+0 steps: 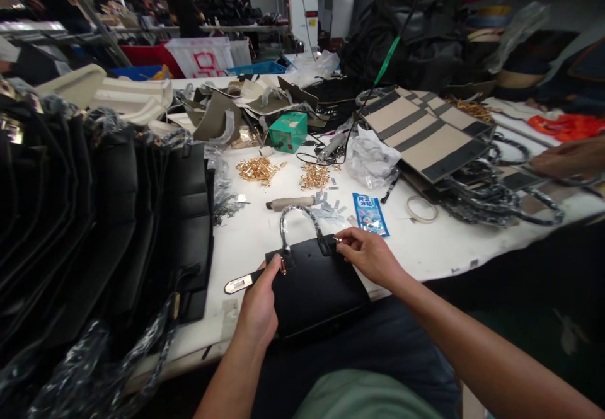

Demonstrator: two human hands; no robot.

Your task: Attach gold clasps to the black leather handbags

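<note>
Left hand (259, 305): closed on the side of the black handbag (316, 290), thumb pressed to its front.
Right hand (368, 255): pinching a small gold-coloured fitting (339, 240) at the upper corner.
Bag position: near edge of the table (425, 252), wrapped handle (302, 209) pointing away.
Hardware (258, 170): two gold-coloured heaps beyond.

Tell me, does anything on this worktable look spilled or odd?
Two heaps of gold fittings lie uncontained on the white tabletop, with grey metal strips strewn nearby; that looks rather like a spill, though they may be kept that way. The black bag held by the left hand shows no obvious damage.
</note>
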